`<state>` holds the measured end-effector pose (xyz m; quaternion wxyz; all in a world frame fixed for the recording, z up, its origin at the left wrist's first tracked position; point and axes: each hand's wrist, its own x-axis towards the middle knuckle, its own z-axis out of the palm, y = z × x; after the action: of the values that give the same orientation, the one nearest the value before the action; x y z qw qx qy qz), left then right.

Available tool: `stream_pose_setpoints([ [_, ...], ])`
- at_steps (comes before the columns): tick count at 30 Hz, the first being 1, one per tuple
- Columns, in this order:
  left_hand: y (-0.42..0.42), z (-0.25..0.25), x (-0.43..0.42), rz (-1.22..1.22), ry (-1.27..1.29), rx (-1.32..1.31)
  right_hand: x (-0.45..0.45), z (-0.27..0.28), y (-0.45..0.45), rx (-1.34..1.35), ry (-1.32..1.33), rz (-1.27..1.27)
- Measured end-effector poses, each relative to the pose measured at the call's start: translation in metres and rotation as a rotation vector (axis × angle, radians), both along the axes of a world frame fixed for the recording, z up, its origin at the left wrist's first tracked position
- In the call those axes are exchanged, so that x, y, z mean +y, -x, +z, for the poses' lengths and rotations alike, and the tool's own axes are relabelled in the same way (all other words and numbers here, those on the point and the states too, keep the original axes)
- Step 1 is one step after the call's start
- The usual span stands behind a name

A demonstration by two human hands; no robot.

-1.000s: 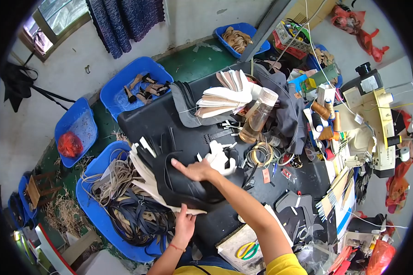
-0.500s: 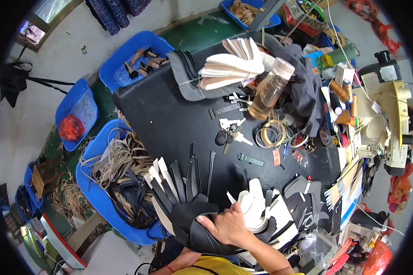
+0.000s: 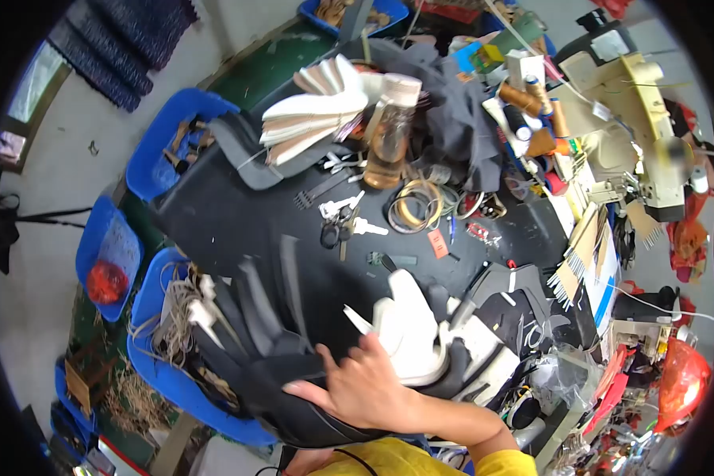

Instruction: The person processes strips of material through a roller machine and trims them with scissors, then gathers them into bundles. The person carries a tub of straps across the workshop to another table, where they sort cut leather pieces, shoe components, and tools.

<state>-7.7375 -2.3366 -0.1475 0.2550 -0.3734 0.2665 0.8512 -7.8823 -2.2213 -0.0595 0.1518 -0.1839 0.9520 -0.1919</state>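
Note:
My right hand [image 3: 362, 387] lies over the near end of a bundle of black, leather-like cut pieces [image 3: 274, 393], thumb and fingers spread apart. Long black strips [image 3: 258, 305] fan out from that bundle, blurred by motion, with pale strips [image 3: 205, 313] at its left side. Only the wrist area of my left hand [image 3: 305, 460] shows, below the bundle at the bottom edge; its fingers are hidden beneath the black pieces. Just right of my right hand sits a stack of white curved pieces [image 3: 408, 325] on the black table [image 3: 238, 218].
Left of the table stands a blue tub [image 3: 147, 361] of straps, with more blue bins behind. Across the table are a bottle [image 3: 390, 139], keys [image 3: 343, 222], ring coils [image 3: 416, 206] and stacked pale pieces [image 3: 313, 119]. A sewing machine [image 3: 654, 143] and thread spools [image 3: 535, 103] are at right.
The view has turned, so the table items appear further left. The black bundle has moved left and tilted over the blue tub's edge. My right hand's fingers are more spread.

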Motion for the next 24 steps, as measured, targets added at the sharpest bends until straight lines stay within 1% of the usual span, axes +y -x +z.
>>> stream_pose_setpoints([
  [1, 0.009, 0.005, -0.008, 0.057, -0.015, 0.038, -0.004, -0.002, 0.018, 0.085, 0.025, -0.007],
  [2, 0.021, 0.006, -0.017, 0.096, -0.03, 0.059, -0.008, 0.001, 0.043, -0.027, 0.029, 0.033],
  [3, 0.033, 0.007, -0.024, 0.111, -0.051, 0.062, -0.016, -0.012, 0.067, -0.096, 0.041, -0.002],
  [5, 0.072, -0.02, -0.043, 0.08, -0.046, 0.002, -0.029, -0.052, 0.118, -0.219, 0.071, -0.097],
  [6, 0.092, -0.055, -0.055, 0.091, 0.027, -0.048, -0.036, -0.09, 0.137, -0.115, 0.079, -0.185],
  [7, 0.113, -0.083, -0.06, 0.101, 0.097, -0.093, -0.038, -0.132, 0.152, -0.033, 0.147, -0.245],
  [8, 0.133, -0.079, -0.059, 0.037, 0.115, -0.147, -0.036, -0.157, 0.163, -0.115, 0.186, -0.295],
  [9, 0.152, -0.074, -0.055, -0.024, 0.139, -0.198, -0.026, -0.138, 0.167, -0.245, 0.249, -0.327],
  [10, 0.149, -0.08, -0.053, -0.061, 0.201, -0.098, -0.016, -0.129, 0.166, -0.025, 0.337, -0.334],
  [11, 0.148, -0.081, -0.051, -0.062, 0.204, -0.09, -0.006, -0.12, 0.164, 0.192, 0.422, -0.326],
  [13, 0.142, -0.08, -0.053, -0.048, 0.223, -0.085, 0.038, -0.078, 0.167, 0.548, 0.44, -0.522],
  [14, 0.137, -0.088, -0.058, -0.042, 0.217, -0.103, 0.065, -0.067, 0.173, 0.805, 0.256, -0.595],
  [15, 0.133, -0.088, -0.061, -0.043, 0.214, -0.138, 0.096, -0.072, 0.184, 0.832, 0.167, -0.738],
  [16, 0.128, -0.09, -0.063, -0.044, 0.253, -0.14, 0.127, -0.071, 0.186, 0.708, 0.107, -0.819],
  [17, 0.125, -0.091, -0.063, -0.046, 0.289, -0.143, 0.15, -0.095, 0.195, 0.774, -0.102, -0.944],
  [18, 0.124, -0.084, -0.058, -0.018, 0.31, -0.144, 0.172, -0.105, 0.203, 0.637, -0.107, -0.989],
  [19, 0.124, -0.074, -0.054, -0.021, 0.33, -0.141, 0.187, -0.112, 0.214, 0.583, -0.104, -1.007],
  [21, 0.12, -0.08, -0.051, -0.006, 0.326, -0.172, 0.185, -0.081, 0.228, 0.325, 0.059, -1.078],
  [22, 0.117, -0.081, -0.049, 0.002, 0.327, -0.176, 0.184, -0.077, 0.235, 0.311, 0.055, -1.1],
  [24, 0.113, -0.075, -0.045, 0.011, 0.304, -0.174, 0.207, -0.091, 0.262, 0.231, 0.073, -1.069],
])
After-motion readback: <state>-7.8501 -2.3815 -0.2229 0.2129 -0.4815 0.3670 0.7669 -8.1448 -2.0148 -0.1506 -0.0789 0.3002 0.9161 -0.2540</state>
